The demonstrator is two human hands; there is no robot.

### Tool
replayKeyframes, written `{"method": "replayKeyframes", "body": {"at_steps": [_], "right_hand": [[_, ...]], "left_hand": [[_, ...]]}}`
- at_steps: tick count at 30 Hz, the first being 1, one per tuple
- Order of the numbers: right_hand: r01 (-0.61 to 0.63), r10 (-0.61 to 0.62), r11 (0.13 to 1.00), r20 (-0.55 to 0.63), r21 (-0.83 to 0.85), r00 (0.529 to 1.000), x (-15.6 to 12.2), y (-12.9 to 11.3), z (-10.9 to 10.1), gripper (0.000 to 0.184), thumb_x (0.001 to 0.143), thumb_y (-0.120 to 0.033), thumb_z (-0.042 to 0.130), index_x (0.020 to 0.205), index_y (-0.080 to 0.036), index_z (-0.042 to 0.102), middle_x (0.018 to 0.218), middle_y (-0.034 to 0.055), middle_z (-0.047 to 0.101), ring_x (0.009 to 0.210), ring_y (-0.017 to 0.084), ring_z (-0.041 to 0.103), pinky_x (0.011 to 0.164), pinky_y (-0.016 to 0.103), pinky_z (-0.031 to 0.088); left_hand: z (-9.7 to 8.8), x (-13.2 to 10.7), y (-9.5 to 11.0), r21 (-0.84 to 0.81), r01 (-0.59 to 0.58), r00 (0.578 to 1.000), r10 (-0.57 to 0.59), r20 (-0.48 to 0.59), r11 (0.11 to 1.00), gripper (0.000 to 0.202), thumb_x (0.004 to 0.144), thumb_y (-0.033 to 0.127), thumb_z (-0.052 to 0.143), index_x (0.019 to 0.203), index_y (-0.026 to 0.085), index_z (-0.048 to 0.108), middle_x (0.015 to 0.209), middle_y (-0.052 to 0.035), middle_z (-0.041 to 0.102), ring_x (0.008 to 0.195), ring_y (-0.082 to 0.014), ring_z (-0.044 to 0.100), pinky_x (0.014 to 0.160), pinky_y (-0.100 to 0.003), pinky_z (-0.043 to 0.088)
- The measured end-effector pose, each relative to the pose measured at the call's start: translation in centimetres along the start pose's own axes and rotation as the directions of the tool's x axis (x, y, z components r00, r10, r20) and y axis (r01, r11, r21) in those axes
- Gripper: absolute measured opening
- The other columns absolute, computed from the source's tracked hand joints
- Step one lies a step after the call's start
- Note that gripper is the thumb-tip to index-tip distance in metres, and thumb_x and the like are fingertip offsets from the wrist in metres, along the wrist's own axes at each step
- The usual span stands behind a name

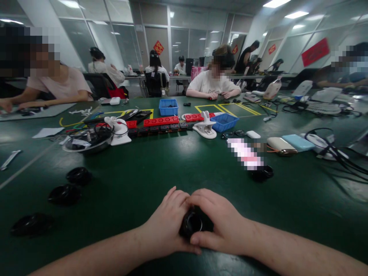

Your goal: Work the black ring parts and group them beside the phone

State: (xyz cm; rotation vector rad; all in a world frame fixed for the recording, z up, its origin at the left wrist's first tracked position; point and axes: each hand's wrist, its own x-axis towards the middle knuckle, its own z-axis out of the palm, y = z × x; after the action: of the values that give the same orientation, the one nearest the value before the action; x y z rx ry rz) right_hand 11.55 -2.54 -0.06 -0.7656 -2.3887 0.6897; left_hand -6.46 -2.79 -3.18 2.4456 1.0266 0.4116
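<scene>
Close in front of me, a black ring-shaped part (193, 223) with a round hole stands near the green table's front edge. My left hand (169, 220) is closed around its left side, thumb low. From the right, my right hand (220, 220) curls over it, with the thumb at the front. The fingertips of both hands meet at the top and hide much of the part. Similar black rings lie off to the left: one nearest (31, 224), another behind it (64, 194) and a third farther back (79, 175).
A metal bowl (70, 145) holds dark cables. White clip bases (205, 132), red sockets (161, 121) and blue bins (224, 123) cross the middle. At right lie a blurred-screen phone (244, 153), another black ring (263, 174) and cables (342, 157). People sit around the table.
</scene>
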Motion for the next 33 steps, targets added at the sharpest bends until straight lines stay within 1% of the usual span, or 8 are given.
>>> {"method": "replayKeyframes", "body": {"at_steps": [7,10,12,15,23,25,29,33], "right_hand": [[0.084,-0.086,0.996,0.115,0.021,0.99,0.2,-0.1,-0.4,0.034,0.079,-0.042,0.052,0.097,-0.014,0.059,0.088,0.0086,0.059,0.079,0.018,0.051,0.07,0.031,0.042],[0.133,-0.15,0.984,0.147,0.12,0.978,0.3,-0.6,-0.9,0.025,0.077,-0.026,0.047,0.096,-0.015,0.059,0.089,0.0068,0.062,0.084,0.018,0.053,0.08,0.034,0.039],[0.161,-0.195,0.969,0.175,0.189,0.965,0.4,-0.9,-1.0,0.03,0.071,-0.016,0.041,0.094,-0.016,0.059,0.09,0.0051,0.063,0.086,0.017,0.054,0.087,0.035,0.037],[0.171,-0.226,0.954,0.221,0.246,0.949,0.4,-1.1,-1.0,0.03,0.066,-0.011,0.039,0.087,-0.017,0.06,0.093,0.0037,0.064,0.092,0.015,0.055,0.091,0.033,0.034],[0.144,-0.211,0.965,0.324,0.22,0.922,0.7,-1.7,-1.4,0.014,0.072,-0.015,0.046,0.079,-0.017,0.058,0.109,0.004,0.06,0.102,0.016,0.052,0.101,0.035,0.025],[0.181,-0.239,0.959,0.273,0.22,0.932,0.6,-1.7,-1.4,0.019,0.075,-0.014,0.045,0.089,-0.017,0.058,0.109,0.0054,0.06,0.105,0.016,0.05,0.101,0.036,0.026],[0.232,-0.249,0.951,0.06,0.204,0.967,0.0,-1.3,-1.2,0.033,0.083,-0.023,0.044,0.115,-0.016,0.046,0.11,0.0091,0.056,0.107,0.017,0.048,0.096,0.037,0.032],[0.117,-0.12,0.985,0.024,0.126,0.992,-0.2,-0.9,-0.8,0.039,0.082,-0.046,0.048,0.105,-0.015,0.051,0.099,0.0093,0.056,0.092,0.019,0.05,0.082,0.036,0.04]], "left_hand": [[-0.3,0.1,0.1,-0.043,-0.023,0.999,0.025,0.046,0.999,0.058,0.058,0.049,0.073,0.105,0.019,0.055,0.1,-0.0052,0.053,0.098,-0.0251,0.049,0.102,-0.05,0.023],[-0.5,0.2,0.0,-0.046,-0.044,0.998,0.046,0.037,0.998,0.057,0.055,0.048,0.075,0.102,0.022,0.057,0.099,-0.0035,0.052,0.096,-0.0238,0.049,0.1,-0.048,0.025],[-0.6,0.3,-0.1,-0.035,-0.074,0.996,0.075,0.04,0.997,0.05,0.058,0.049,0.073,0.099,0.023,0.06,0.098,-0.0029,0.052,0.095,-0.0235,0.048,0.099,-0.047,0.025],[-0.6,0.3,-0.3,-0.018,-0.111,0.992,0.111,0.056,0.994,0.051,0.061,0.051,0.069,0.102,0.022,0.058,0.099,-0.0041,0.052,0.097,-0.0245,0.047,0.1,-0.048,0.023],[-0.6,0.1,-0.2,-0.019,-0.122,0.989,0.124,0.08,0.992,0.053,0.063,0.052,0.065,0.104,0.02,0.056,0.102,-0.0059,0.052,0.101,-0.0263,0.047,0.101,-0.052,0.02],[-0.6,0.1,-0.2,-0.005,-0.12,0.989,0.12,0.081,0.993,0.054,0.064,0.052,0.065,0.107,0.021,0.055,0.104,-0.0063,0.052,0.102,-0.0265,0.046,0.101,-0.052,0.02],[-0.6,0.0,-0.2,-0.013,-0.087,0.994,0.087,0.066,0.996,0.067,0.062,0.05,0.069,0.118,0.022,0.048,0.108,-0.006,0.051,0.103,-0.0265,0.046,0.101,-0.052,0.021],[-0.6,0.0,-0.2,-0.029,-0.069,0.996,0.071,0.052,0.997,0.068,0.058,0.046,0.072,0.117,0.021,0.048,0.108,-0.0057,0.052,0.102,-0.0262,0.047,0.101,-0.051,0.022]]}}
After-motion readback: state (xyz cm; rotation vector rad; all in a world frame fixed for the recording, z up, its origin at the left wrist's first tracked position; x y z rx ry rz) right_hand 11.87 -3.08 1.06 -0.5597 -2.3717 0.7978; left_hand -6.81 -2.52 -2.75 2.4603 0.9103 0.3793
